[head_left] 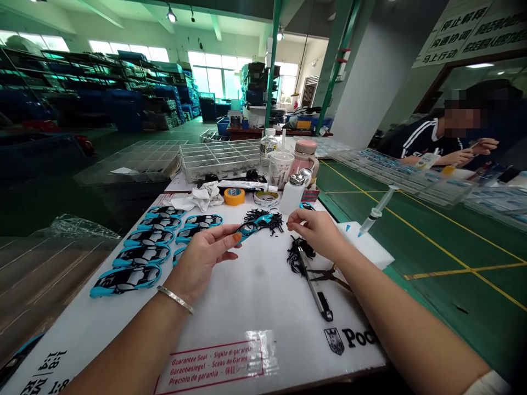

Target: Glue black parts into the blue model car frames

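Observation:
My left hand, with a bracelet at its wrist, pinches a small blue-and-black frame part between thumb and fingers. To the right of it, my right hand has its thumb and fingertips pressed together; whatever they hold is too small to make out. Behind the held part lies a pile of small black strips. A second heap of black strips sits below my right hand, beside a utility knife and pliers. Rows of similar blue-and-black frames lie at the left.
Along the table's back stand a white dispenser bottle, a cup with a straw, a pink flask, yellow tape and a divided tray. A syringe stands in a foam block. A co-worker sits at right.

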The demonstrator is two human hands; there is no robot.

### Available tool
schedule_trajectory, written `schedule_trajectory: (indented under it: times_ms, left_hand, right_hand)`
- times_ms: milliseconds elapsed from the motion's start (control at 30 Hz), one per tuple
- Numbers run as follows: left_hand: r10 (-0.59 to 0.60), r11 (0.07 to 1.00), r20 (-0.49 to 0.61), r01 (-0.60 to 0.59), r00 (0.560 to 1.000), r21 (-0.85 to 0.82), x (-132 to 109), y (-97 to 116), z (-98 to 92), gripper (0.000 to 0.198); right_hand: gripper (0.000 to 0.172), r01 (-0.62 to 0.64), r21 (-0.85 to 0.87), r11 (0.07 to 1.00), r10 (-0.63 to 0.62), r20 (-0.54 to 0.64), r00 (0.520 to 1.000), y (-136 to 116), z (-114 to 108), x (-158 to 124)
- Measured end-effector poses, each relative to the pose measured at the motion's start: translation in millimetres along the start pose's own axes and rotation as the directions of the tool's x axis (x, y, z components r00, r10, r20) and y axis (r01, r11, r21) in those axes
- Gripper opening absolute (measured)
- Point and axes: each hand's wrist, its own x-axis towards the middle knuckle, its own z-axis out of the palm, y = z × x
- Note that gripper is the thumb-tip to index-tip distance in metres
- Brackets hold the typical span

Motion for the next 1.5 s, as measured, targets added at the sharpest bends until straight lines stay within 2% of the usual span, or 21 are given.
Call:
schedule_trajectory:
  times_ms: [100,200,267,533,733,933,1000,1200,1500]
  left_hand:
    - [-0.008,1.000,-0.009,0.008,1.000,0.019,0.0,0.7,-0.8,0.048]
    - [-0.011,0.999,0.009,0.010,1.000,0.034,-1.2,2.0,-1.7,0.047]
    - [-0.005,0.999,0.022,0.004,1.000,0.046,-2.8,3.1,-1.3,0.045]
    - [0.007,0.999,0.032,-0.009,0.999,0.052,-4.7,4.2,0.4,0.049]
    - [0.018,0.999,0.033,-0.020,0.999,0.046,-6.1,4.1,1.7,0.048]
    - [0.082,0.997,-0.039,-0.082,0.996,0.000,-4.8,-1.9,9.9,0.049]
    - [0.115,0.993,-0.045,-0.116,0.992,-0.028,-3.8,-5.1,11.8,0.049]
    - [0.121,0.993,-0.034,-0.121,0.992,-0.010,-4.3,-9.2,16.0,0.055]
    - [0.080,0.983,-0.012,-0.077,0.997,0.166,-4.2,-13.1,20.6,0.066]
  right_hand:
    - [0.015,-0.009,0.246,0.969,0.008,0.004,1.000,-4.5,-3.1,-2.2]
    - [0.025,-0.116,0.581,0.805,0.071,0.099,0.993,-9.7,-5.9,-4.0]
    - [0.026,-0.176,0.678,0.713,0.086,0.165,0.983,-13.4,-7.2,-5.4]
    - [0.022,-0.246,0.777,0.579,0.041,0.274,0.961,-26.3,-6.7,-11.7]
    - [0.023,-0.195,0.826,0.529,0.035,0.208,0.977,-29.9,-1.8,-12.8]
    - [0.025,-0.229,0.919,0.322,0.065,0.219,0.973,-37.4,7.6,-13.9]
    - [0.025,-0.248,0.924,0.291,0.068,0.238,0.969,-41.2,11.3,-14.5]
    - [0.022,-0.259,0.931,0.259,0.057,0.253,0.966,-47.1,22.2,-16.1]
    - [0.023,-0.124,0.934,0.336,0.123,0.087,0.989,-49.2,35.0,-15.0]
